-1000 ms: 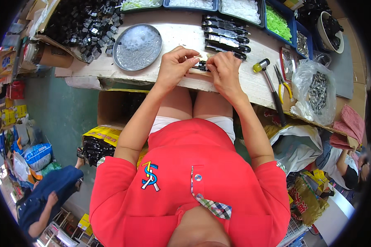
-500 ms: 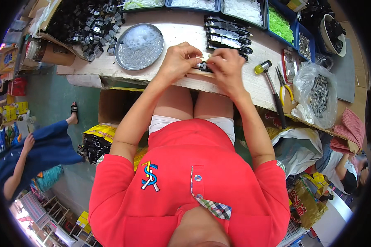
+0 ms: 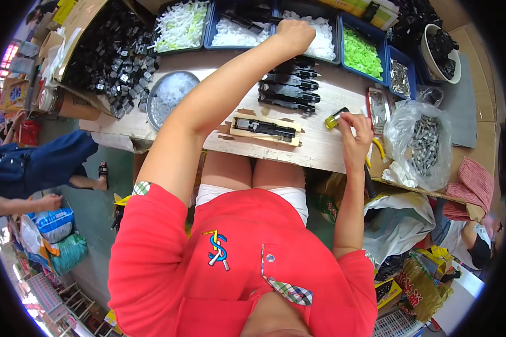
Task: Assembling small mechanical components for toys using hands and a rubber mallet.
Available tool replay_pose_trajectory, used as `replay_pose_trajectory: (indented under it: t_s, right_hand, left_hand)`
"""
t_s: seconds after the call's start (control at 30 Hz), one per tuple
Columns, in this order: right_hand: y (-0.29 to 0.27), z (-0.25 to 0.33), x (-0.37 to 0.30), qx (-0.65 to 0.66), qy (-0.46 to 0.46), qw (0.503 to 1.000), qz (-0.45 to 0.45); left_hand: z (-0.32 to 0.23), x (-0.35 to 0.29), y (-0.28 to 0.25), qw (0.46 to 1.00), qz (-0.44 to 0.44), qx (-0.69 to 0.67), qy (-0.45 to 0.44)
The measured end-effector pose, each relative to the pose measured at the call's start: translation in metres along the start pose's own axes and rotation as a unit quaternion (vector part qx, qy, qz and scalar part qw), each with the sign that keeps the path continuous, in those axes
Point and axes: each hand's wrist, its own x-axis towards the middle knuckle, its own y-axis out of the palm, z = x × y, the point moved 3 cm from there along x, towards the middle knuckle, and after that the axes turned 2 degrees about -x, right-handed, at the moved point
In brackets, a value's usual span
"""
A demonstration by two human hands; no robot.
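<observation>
My left hand (image 3: 295,32) reaches far across the table into a blue tray of small white plastic parts (image 3: 327,35); its fingers are curled down among the parts and hidden. My right hand (image 3: 355,130) rests near the table's right edge, closed on a yellow-handled screwdriver (image 3: 333,119). Between my arms, a long black part (image 3: 264,128) lies in a flat wooden jig (image 3: 239,121) at the table's front. Behind it sits a row of several similar black parts (image 3: 289,91).
Blue trays of white (image 3: 230,31), pale green (image 3: 180,25) and bright green pieces (image 3: 361,53) line the back. A metal bowl (image 3: 171,95) and a box of black parts (image 3: 104,53) stand left. A bag of metal pieces (image 3: 424,146) lies right. A person in blue (image 3: 36,163) stands left.
Both hands have left the black part at the front edge. My left hand went out to the white-parts tray; my right hand moved right and took the screwdriver. The view tilted toward the table.
</observation>
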Motion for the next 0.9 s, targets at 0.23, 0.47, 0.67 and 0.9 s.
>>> replay_pose_trajectory:
  t_s: [0.23,0.47,0.67,0.9]
  right_hand:
    - [0.001,-0.003,0.001,0.012,0.015,1.0,0.008]
    - [0.005,0.012,0.005,0.007,-0.012,1.0,0.008]
    - [0.003,0.003,0.003,0.025,0.012,0.999,0.019]
    - [-0.003,0.007,0.001,0.091,0.02,0.996,-0.012]
  left_hand:
    - [0.006,0.013,0.009,1.0,0.007,0.006,0.021]
    - [0.01,0.018,0.011,0.999,-0.015,-0.029,-0.013]
    - [0.02,0.016,0.01,0.984,-0.132,-0.122,-0.014]
    - [0.023,0.01,0.018,0.885,-0.106,-0.444,-0.088]
